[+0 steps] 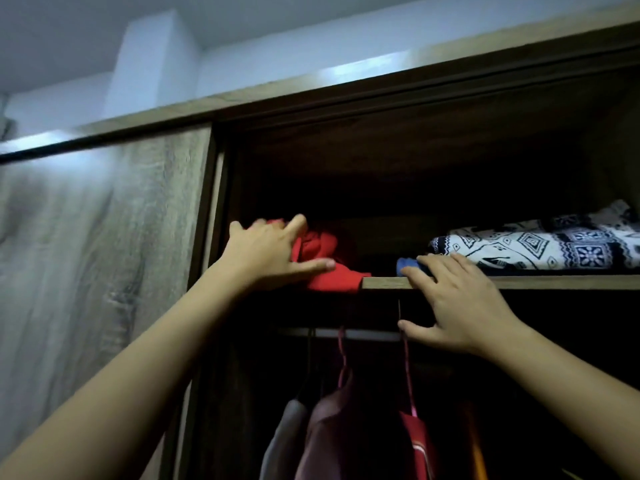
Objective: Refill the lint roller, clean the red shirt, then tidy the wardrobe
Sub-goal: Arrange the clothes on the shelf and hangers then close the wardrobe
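Note:
The red shirt (323,252) lies bunched on the wardrobe's top shelf (519,282), one corner drooping over the shelf's front edge. My left hand (268,252) rests on the shirt's left side with its fingers spread over the cloth. Further right, my right hand (460,306) lies flat against the shelf edge, its fingertips touching a small blue item (408,265) on the shelf. Whether that blue item is the lint roller I cannot tell.
A folded black-and-white patterned cloth (540,247) fills the shelf's right side. Below the shelf a rail (363,334) carries hangers with a grey, a mauve and a red garment (417,441). A wood-grain sliding door (104,258) covers the left.

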